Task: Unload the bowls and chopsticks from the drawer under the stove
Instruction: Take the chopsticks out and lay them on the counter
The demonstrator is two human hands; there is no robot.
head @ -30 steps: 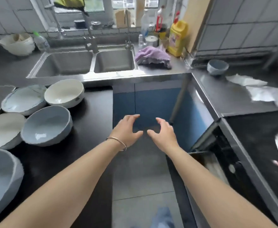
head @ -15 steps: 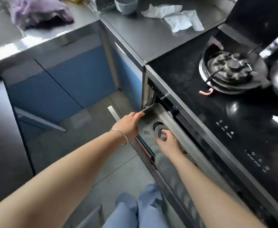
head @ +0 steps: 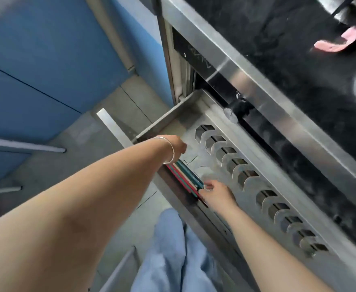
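Observation:
The steel drawer (head: 166, 119) under the black stove (head: 289, 49) stands pulled out. A bundle of coloured chopsticks (head: 188, 179), red, white and teal, lies along its front edge. My left hand (head: 178, 146), a bangle on its wrist, reaches down onto the far end of the bundle; its fingers are hidden. My right hand (head: 217, 196) pinches the near end of the chopsticks. A slotted metal rack (head: 232, 163) fills the drawer floor beside them. No bowl is visible.
Blue cabinet doors (head: 46, 60) with a bar handle (head: 25, 147) stand across a narrow tiled floor on the left. My jeans-clad legs (head: 173, 249) are right below the drawer front. A pink object (head: 333, 44) lies on the stove top.
My view has swung from the counter with bowls down to the open drawer. Both hands went from the drawer's edge onto the chopsticks, one at each end.

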